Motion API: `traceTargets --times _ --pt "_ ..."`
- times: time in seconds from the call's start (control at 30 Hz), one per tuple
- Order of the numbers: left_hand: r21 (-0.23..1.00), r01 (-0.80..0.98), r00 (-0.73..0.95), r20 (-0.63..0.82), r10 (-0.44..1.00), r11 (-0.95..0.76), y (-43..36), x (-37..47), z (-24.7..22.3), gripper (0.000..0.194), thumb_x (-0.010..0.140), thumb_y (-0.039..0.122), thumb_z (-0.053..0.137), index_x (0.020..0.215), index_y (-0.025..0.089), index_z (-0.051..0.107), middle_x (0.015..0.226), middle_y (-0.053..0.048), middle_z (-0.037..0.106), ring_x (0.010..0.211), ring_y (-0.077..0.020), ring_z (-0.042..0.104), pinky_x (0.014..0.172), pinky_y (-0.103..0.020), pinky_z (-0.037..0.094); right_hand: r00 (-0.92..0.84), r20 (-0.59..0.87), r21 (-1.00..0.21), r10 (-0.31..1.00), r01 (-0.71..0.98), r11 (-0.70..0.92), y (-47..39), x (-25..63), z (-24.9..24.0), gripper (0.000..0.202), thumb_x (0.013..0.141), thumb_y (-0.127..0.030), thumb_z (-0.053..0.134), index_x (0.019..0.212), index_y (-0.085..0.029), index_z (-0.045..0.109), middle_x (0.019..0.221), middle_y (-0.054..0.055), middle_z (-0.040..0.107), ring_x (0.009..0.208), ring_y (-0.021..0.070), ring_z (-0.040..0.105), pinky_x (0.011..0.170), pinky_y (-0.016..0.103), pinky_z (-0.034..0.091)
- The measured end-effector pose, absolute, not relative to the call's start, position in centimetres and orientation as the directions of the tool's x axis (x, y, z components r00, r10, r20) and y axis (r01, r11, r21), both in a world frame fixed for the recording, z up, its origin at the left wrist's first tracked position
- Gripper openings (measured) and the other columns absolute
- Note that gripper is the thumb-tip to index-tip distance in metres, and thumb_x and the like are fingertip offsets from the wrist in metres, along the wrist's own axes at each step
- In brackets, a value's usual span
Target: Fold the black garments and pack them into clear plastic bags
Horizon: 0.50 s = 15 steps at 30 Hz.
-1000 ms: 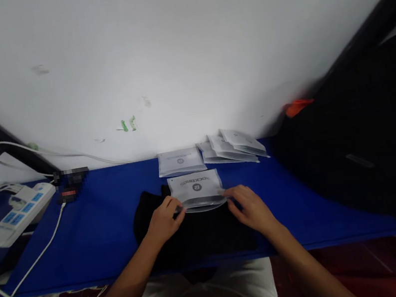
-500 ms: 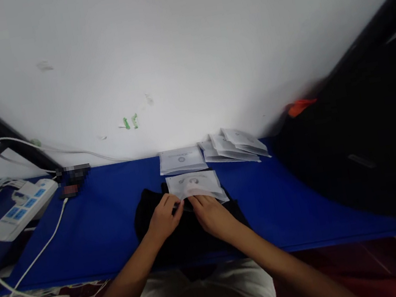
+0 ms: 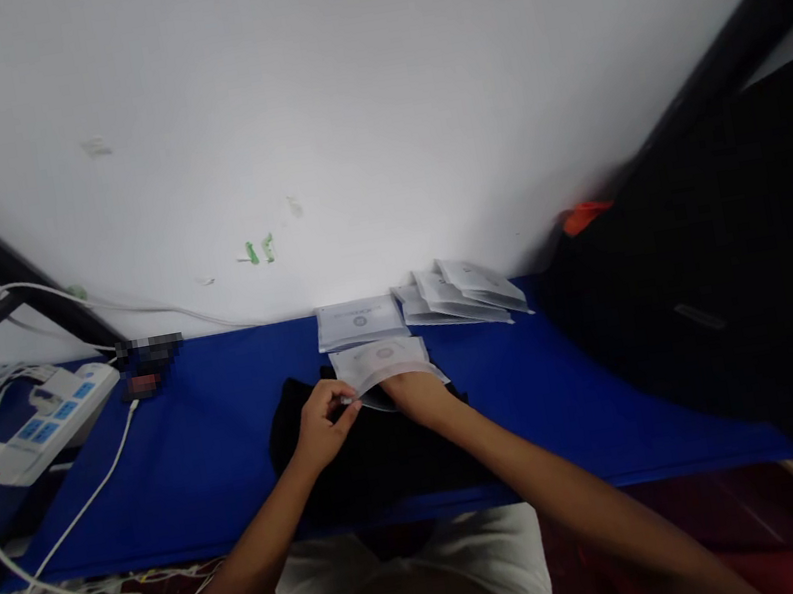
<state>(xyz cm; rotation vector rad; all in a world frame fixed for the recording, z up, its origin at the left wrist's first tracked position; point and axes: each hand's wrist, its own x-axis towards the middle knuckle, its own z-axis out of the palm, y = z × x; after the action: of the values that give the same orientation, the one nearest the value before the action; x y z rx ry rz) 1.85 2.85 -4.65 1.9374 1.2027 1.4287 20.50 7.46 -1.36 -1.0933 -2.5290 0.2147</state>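
1. We have the left hand (image 3: 326, 422) pinching the near left corner of a frosted pouch (image 3: 381, 358) between thumb and fingers.
2. Our right hand (image 3: 420, 398) reaches under the pouch's upper sheet, seemingly through its mouth. Its fingers are hidden, so we cannot tell whether they are spread, pressed together or gripping something.
3. We judge the step in hand to be working inside the pouch's opening, the left hand steadying its edge.
4. As we see it, the next move calls for the left pinch to hold the mouth apart, so that the right fingers have room without creasing the thin sheet.
5. The pouch lies just beyond and to the right of the left hand, with its upper sheet over the right fingers.
6. Black cloth (image 3: 394, 465) lies beneath both hands, on the blue desk (image 3: 575, 409).
7. Farther beyond the right hand we see another flat pouch (image 3: 361, 325) and, to its right, a fanned group of pouches (image 3: 468, 293).
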Motion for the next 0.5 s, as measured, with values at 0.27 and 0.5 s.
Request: traceTargets --times 0.27,0.5 --pt "0.789 0.301 -0.066 0.578 0.813 -0.536 2.7 0.9 -1.1 0.012 0.088 0.029 0.065 0.097 0.021 0.064 0.1 -0.005 0.06 0.092 -0.015 0.064 0.08 -0.027 0.057 -0.794 0.526 -0.043 0.306 0.334 0.942 1.5 25.3 1.6 0.045 0.097 -0.026 0.036 0.138 -0.011 0.048 0.124 0.017 0.065 0.116 0.029 0.058 0.092 0.044 0.05" --pt "0.698 0.538 -0.169 0.638 0.751 -0.472 9.2 -1.8 -1.5 0.013 0.088 0.032 0.061 0.092 0.019 0.062 0.1 -0.004 0.057 0.094 -0.0156 0.063 0.084 -0.032 0.058 -0.759 0.6 -0.021 0.252 0.3 0.954 1.2 28.0 -0.3 0.051 0.103 -0.038 0.018 0.136 -0.012 0.047 0.117 0.016 0.068 0.112 0.0262 0.06 0.09 0.043 0.051"
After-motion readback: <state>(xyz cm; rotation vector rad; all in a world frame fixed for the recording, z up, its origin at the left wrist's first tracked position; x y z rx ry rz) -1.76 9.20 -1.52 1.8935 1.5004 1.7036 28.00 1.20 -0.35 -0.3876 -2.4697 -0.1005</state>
